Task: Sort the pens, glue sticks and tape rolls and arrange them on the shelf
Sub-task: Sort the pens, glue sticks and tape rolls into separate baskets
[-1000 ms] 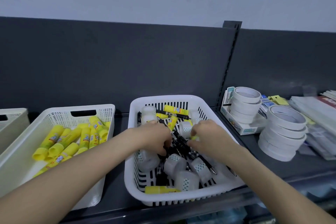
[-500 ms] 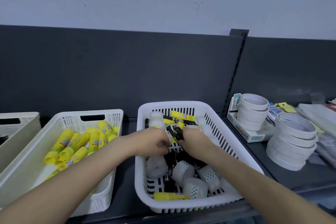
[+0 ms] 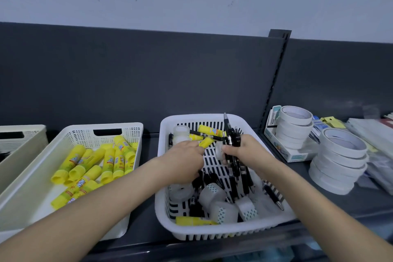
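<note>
1. Gripping a bundle of black pens (image 3: 232, 144), the right hand (image 3: 244, 151) has its fingers wrapped tight round them — long axes near upright, tips above the white basket (image 3: 212, 234).
2. Left hand (image 3: 182, 159) hovers low in the same basket; fingers curled, whether pinching anything I cannot tell.
3. Loose glue stick (image 3: 205, 142) lies just past the left fingertips, axis slanting up-right — left hand is nearer.
4. Sorted glue sticks (image 3: 95, 166) fill the cream bin (image 3: 63, 136) to the left; small tape rolls (image 3: 223, 208) remain in the basket.

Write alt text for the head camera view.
The right hand grips a bundle of black pens over a white slotted basket of mixed stationery, beside the left hand. A cream basket at left holds yellow glue sticks.
</note>
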`<control>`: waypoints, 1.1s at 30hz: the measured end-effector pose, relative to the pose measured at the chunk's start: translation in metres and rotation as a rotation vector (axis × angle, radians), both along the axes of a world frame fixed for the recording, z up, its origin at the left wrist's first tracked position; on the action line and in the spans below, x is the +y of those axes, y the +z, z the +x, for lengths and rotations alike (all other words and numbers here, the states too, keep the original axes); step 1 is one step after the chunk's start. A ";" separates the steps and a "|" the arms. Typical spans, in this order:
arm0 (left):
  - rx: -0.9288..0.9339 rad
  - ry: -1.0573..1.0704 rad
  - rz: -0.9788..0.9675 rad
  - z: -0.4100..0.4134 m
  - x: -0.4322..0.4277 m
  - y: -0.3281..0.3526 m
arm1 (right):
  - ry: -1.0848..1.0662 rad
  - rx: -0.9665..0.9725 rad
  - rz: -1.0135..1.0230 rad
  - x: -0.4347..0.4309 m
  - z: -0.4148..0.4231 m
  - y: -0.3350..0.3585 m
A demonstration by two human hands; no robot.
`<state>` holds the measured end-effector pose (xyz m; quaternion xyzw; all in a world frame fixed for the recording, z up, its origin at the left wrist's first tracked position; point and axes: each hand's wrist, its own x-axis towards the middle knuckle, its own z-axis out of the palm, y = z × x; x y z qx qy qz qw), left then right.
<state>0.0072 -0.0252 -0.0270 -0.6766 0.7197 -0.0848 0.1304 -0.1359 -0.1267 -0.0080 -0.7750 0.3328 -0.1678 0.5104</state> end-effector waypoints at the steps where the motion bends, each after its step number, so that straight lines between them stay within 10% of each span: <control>1: -0.043 0.003 0.030 -0.005 -0.004 -0.002 | -0.012 -0.060 0.053 -0.001 -0.004 0.000; 10: -0.153 0.203 0.367 -0.036 -0.028 0.000 | -0.102 -0.279 0.162 -0.006 -0.017 -0.002; 27: 0.749 0.657 0.325 -0.037 -0.063 -0.004 | -0.122 -0.359 0.296 -0.008 -0.023 0.001; 33: 1.490 0.654 -0.185 -0.006 -0.041 0.031 | -0.107 -0.425 0.292 -0.018 -0.026 0.020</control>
